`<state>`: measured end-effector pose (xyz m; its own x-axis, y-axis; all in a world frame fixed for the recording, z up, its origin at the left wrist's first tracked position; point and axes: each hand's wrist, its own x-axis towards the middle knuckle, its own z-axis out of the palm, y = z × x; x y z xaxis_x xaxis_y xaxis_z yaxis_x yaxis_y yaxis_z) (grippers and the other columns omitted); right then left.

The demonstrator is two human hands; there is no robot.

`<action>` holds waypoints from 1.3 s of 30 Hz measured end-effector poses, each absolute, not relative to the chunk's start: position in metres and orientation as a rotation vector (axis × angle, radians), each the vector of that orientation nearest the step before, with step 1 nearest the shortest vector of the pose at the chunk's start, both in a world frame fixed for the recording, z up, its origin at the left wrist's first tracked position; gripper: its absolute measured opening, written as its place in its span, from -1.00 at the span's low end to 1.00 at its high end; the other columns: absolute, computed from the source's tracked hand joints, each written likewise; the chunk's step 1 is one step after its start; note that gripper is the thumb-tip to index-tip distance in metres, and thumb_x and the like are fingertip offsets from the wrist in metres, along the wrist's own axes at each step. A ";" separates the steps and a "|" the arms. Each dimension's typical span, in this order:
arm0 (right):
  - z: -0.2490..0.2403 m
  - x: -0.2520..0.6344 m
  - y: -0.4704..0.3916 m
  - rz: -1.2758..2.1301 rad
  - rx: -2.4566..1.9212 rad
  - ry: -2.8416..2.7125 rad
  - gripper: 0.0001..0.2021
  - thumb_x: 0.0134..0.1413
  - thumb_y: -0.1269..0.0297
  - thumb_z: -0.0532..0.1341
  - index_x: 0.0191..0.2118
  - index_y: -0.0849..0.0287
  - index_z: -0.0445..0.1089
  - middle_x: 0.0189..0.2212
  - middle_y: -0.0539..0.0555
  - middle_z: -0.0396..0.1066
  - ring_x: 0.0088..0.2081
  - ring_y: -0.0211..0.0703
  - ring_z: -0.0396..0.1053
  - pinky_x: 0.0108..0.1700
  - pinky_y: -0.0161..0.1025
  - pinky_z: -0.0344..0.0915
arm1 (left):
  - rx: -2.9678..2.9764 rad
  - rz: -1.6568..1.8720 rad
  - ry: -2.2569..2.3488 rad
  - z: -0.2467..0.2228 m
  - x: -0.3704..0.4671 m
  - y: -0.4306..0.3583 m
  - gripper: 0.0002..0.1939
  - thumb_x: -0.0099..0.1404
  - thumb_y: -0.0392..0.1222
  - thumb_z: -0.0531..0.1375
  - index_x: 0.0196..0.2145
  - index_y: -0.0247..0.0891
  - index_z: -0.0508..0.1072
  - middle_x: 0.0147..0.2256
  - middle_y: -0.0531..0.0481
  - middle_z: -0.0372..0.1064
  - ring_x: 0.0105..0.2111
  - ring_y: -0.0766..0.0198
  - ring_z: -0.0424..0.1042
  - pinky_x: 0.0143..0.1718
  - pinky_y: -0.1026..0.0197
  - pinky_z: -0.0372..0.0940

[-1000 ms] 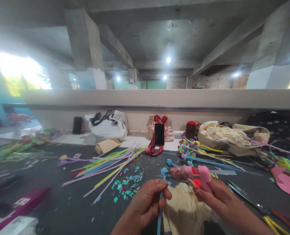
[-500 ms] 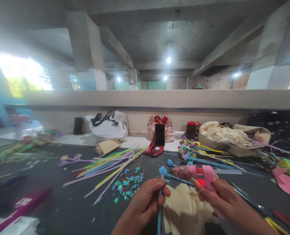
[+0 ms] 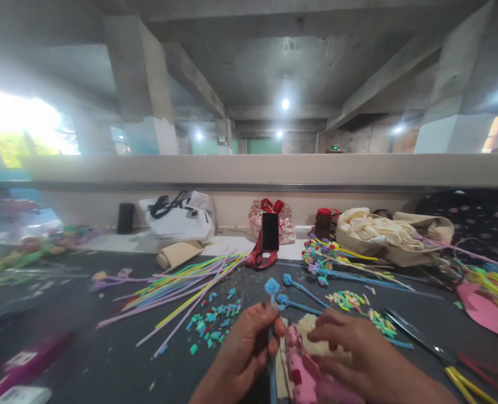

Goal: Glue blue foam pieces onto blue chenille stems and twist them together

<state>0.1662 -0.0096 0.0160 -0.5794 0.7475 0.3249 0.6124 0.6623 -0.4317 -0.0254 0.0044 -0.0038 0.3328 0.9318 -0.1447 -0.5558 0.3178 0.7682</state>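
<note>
Between thumb and fingers my left hand [image 3: 253,334] pinches a blue fuzzy pipe cleaner [image 3: 271,365], upright, with a small curled blue flower head [image 3: 271,285] on top. A pink hot glue gun [image 3: 301,367] lies on the beige cloth [image 3: 305,324], its nozzle end pointing away from me. My right hand [image 3: 350,348] hovers over its right side, fingers apart and slightly blurred; part of the gun is hidden under the hand. Just beyond my hands rest two more blue stems with curled heads [image 3: 287,279].
Small cut pieces [image 3: 215,322] are scattered left of my hands, near a bundle of coloured pipe cleaners [image 3: 190,286]. Scissors with yellow handles [image 3: 453,376] lie at right. A phone [image 3: 270,231] stands at the back, near finished flower stems [image 3: 322,261] and a fabric basket [image 3: 375,241].
My right hand has brought the glue gun down onto the cloth and loosened its fingers from it. My left hand still holds the blue stem, whose head now stands clear of the gun.
</note>
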 end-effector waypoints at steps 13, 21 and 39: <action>0.001 0.145 -0.011 1.127 -1.008 -1.644 -0.90 -0.14 0.30 0.17 -0.46 0.23 0.34 -0.64 -0.09 0.26 -0.61 -0.38 0.18 -0.56 -0.45 0.14 | 0.894 0.847 0.603 -0.007 -0.006 -0.006 -0.78 0.06 -0.14 0.15 -0.55 -0.39 0.34 -0.69 0.06 0.30 -0.84 0.55 0.15 -0.85 0.48 -0.14; 0.001 0.144 -0.011 1.028 -1.057 -1.678 -0.97 -0.14 0.39 0.15 -0.48 0.23 0.30 -0.65 -0.11 0.22 -0.64 -0.41 0.13 -0.63 -0.48 0.06 | 0.926 0.789 0.565 -0.013 -0.007 -0.004 -0.75 0.08 -0.14 0.12 -0.56 -0.42 0.37 -0.72 0.03 0.27 -0.83 0.53 0.16 -0.86 0.47 -0.17; 0.013 0.167 -0.008 0.374 -0.878 -2.121 -0.93 -0.04 0.43 0.12 -0.46 0.18 0.32 -0.51 0.01 0.33 -0.45 -0.28 0.27 -0.43 -0.38 0.16 | 0.723 0.702 0.557 -0.014 -0.005 -0.006 -0.84 0.03 -0.24 0.14 -0.54 -0.44 0.39 -0.75 0.00 0.30 -0.82 0.44 0.23 -0.78 0.44 0.07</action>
<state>0.1669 -0.0079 0.0131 -0.4452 0.6973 0.5617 0.4629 0.7162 -0.5223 -0.0045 -0.0060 -0.0140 0.6408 0.7369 -0.2150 -0.3768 0.5460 0.7483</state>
